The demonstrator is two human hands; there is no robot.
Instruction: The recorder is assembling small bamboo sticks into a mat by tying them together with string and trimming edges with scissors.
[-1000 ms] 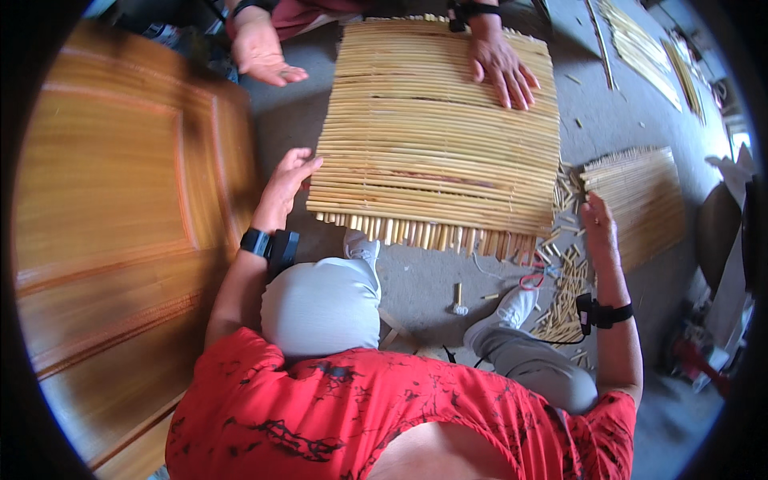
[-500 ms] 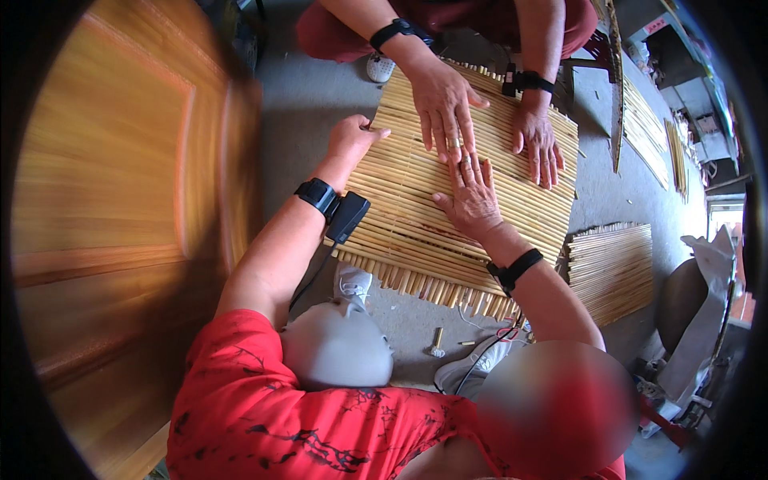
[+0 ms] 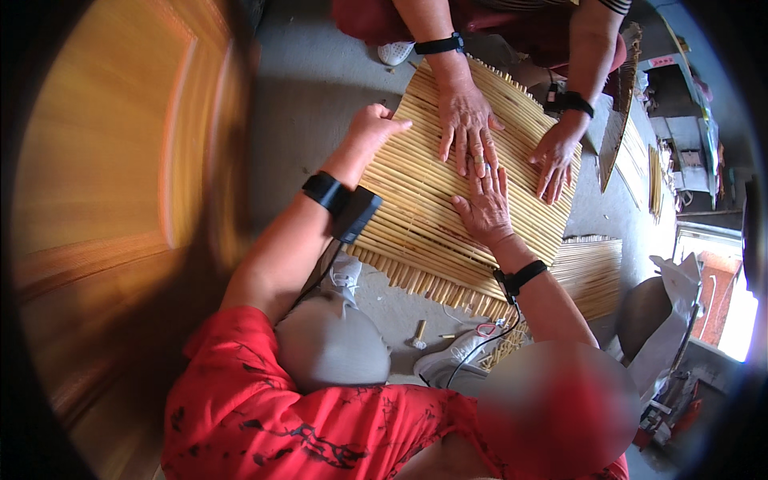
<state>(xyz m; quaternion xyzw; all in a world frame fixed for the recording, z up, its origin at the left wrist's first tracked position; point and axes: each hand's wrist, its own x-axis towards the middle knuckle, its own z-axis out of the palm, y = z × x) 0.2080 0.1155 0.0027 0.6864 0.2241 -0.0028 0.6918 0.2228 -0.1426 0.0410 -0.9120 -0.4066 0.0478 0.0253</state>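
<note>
A mat of thin straw-coloured sticks (image 3: 416, 180), laid side by side in rows, is in front of me above the floor. My left hand (image 3: 374, 132) grips its left edge, thumb on top and the other fingers mostly hidden. Flat on the mat's middle rests my right hand (image 3: 486, 214), fingers stretched forward. Another person's hand (image 3: 468, 116) presses the mat from the far side, its fingertips meeting those of my right hand. That person's other hand (image 3: 556, 156) spreads its fingers near the mat's right edge.
A large wooden panel (image 3: 96, 160) fills the left side. A second stick mat (image 3: 596, 272) lies to the right, partly covered. Near my white shoe (image 3: 460, 356) are loose short sticks (image 3: 506, 346) and a cable. Long sticks (image 3: 655, 188) lie farther right.
The view has shifted, and the held mat now overlaps the second mat. My hands keep their places on it. The other person's hand near the right edge has turned and tilted.
</note>
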